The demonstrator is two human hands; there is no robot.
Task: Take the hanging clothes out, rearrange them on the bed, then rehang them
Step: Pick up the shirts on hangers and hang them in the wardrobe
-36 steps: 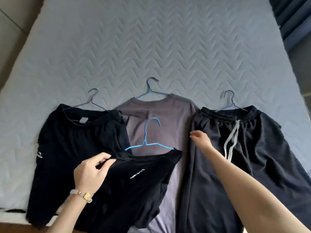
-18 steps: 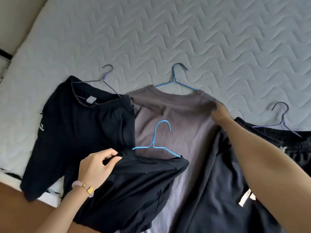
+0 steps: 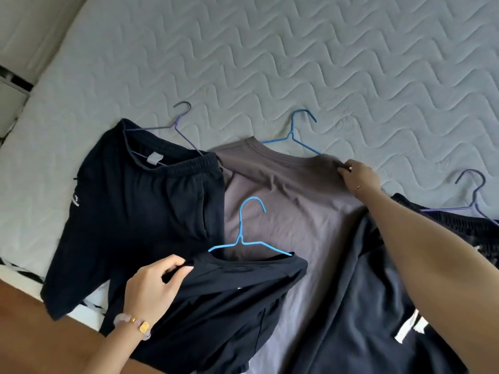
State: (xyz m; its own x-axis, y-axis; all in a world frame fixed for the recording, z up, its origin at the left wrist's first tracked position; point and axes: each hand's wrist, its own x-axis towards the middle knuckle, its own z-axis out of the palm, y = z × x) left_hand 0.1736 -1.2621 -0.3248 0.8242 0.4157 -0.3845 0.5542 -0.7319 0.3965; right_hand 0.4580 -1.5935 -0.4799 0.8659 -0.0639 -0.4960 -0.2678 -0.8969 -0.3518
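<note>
Several garments on wire hangers lie on the bed (image 3: 297, 63). A grey T-shirt (image 3: 286, 201) on a blue hanger (image 3: 293, 133) lies in the middle. My right hand (image 3: 357, 175) pinches its right shoulder. A black shirt (image 3: 229, 300) on a light-blue hanger (image 3: 244, 236) lies over the grey one, and my left hand (image 3: 155, 284) grips its left shoulder. Black shorts (image 3: 135, 211) on a purple hanger (image 3: 176, 125) lie at the left. Dark drawstring trousers (image 3: 378, 306) on another purple hanger (image 3: 472, 201) lie at the right, partly under my right arm.
The quilted mattress stretches bare beyond the clothes. Its near-left edge meets a wooden floor (image 3: 32, 333). A pale wall and a white unit (image 3: 10, 103) stand at the far left.
My right hand went from the trousers' waistband up to the grey T-shirt's right shoulder and pinched it. The view swung left and closer. My left hand kept its hold on the black shirt.
</note>
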